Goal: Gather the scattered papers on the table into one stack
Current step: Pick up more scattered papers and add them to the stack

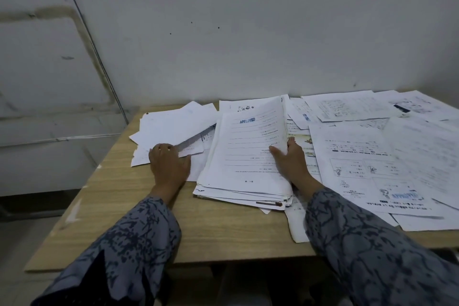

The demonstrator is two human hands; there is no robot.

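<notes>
1. Head view: The right hand (289, 158) gripped a part-built stack (244, 156) at mid-table (119, 196), thumb on top; the left hand (169, 164) pressed curled fingers on loose sheets (171, 129).
2. Many papers (367, 151) remained scattered at right, so the task looked roughly half done.

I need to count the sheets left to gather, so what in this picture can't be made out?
- Stack, head view: sheet count hidden under its stamped top page.
- Loose sheets at right: cut off by the frame edge.
- Left hand: fingers curl onto overlapping sheets; a real grip is unclear.
- Right hand: fingers tucked behind the stack.
- Printed text: too small and blurred.
</notes>
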